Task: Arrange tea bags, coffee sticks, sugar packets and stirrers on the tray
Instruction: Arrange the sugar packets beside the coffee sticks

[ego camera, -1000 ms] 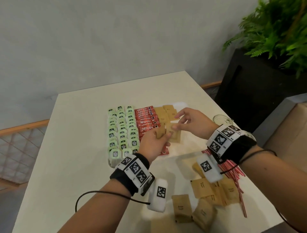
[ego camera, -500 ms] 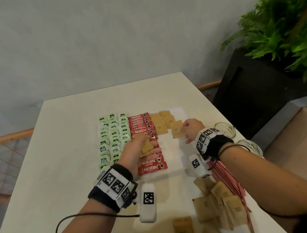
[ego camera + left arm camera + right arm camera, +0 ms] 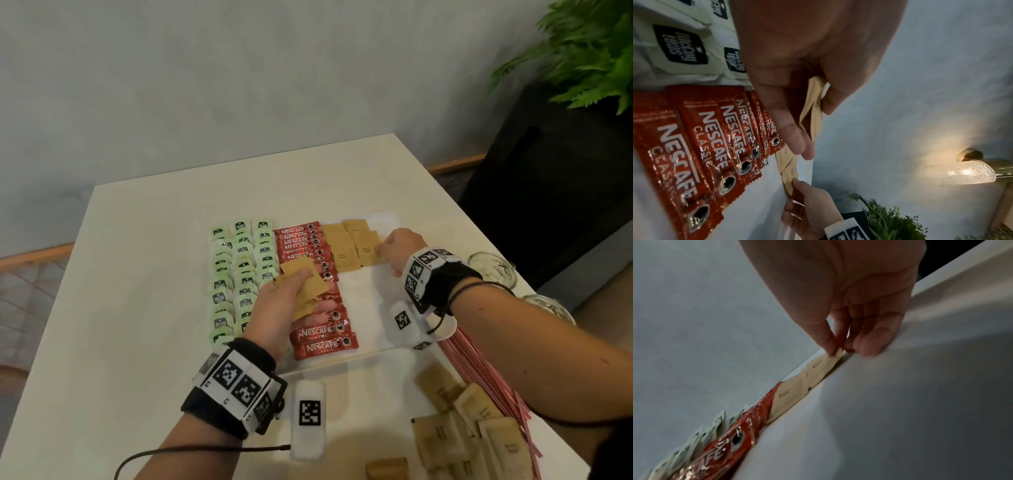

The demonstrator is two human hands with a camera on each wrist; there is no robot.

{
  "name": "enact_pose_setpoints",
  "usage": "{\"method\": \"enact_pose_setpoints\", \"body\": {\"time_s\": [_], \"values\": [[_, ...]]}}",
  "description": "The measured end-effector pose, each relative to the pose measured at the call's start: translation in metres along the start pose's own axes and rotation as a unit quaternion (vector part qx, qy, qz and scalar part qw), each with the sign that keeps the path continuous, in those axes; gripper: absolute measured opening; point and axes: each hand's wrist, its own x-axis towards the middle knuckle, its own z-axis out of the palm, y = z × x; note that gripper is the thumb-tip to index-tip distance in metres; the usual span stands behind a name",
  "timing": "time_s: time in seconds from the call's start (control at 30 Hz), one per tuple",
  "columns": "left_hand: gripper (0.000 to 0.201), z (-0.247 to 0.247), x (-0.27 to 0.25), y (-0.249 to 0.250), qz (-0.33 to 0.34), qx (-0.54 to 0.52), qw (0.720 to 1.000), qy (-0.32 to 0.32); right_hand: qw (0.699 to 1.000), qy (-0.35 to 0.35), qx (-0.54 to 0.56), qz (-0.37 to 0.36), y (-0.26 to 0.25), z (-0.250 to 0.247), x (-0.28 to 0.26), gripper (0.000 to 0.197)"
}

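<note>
A white tray [image 3: 366, 301] holds rows of green tea bags [image 3: 239, 267], a column of red coffee sticks [image 3: 318, 298] and brown sugar packets [image 3: 346, 246] at its far right. My left hand [image 3: 291, 298] hovers over the coffee sticks and grips a small stack of sugar packets [image 3: 305, 284], seen edge-on in the left wrist view [image 3: 813, 107]. My right hand [image 3: 394, 250] pinches the corner of a sugar packet [image 3: 824, 365] lying on the tray beside the others. Red-striped stirrers [image 3: 479, 370] lie on the table right of the tray.
Loose brown sugar packets [image 3: 459, 418] are scattered on the table's near right. Two glass jars [image 3: 489, 267] stand at the right table edge. A dark planter with a fern [image 3: 582, 61] stands beyond the table. The table's left side [image 3: 120, 308] is bare.
Both hands came down from mid-air to the tray. The right hand carried one packet to the far right row and set it down; the left hand settled over the coffee sticks with its stack.
</note>
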Motion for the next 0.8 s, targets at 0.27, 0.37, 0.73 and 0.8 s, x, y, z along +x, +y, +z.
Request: {"method": "enact_pose_setpoints", "body": {"time_s": [0.27,0.37,0.73,0.8], "values": [[0.036,0.009,-0.009,-0.001,-0.009,0.022,1.0,-0.01,0.988,0.028,0.088,-0.12,-0.003,-0.004,-0.056,0.013],[0.034,0.014,-0.012,-0.003,0.003,0.052,0.999,-0.004,0.974,-0.039,0.165,-0.147,-0.006,0.0,-0.089,0.022],[0.02,0.016,-0.037,-0.006,0.097,0.266,0.959,-0.026,0.952,-0.063,0.204,-0.219,0.002,-0.011,-0.135,0.023],[0.019,0.011,-0.04,-0.002,0.158,0.33,0.93,0.011,0.965,-0.044,0.113,-0.234,0.005,-0.019,-0.14,0.022]]}}
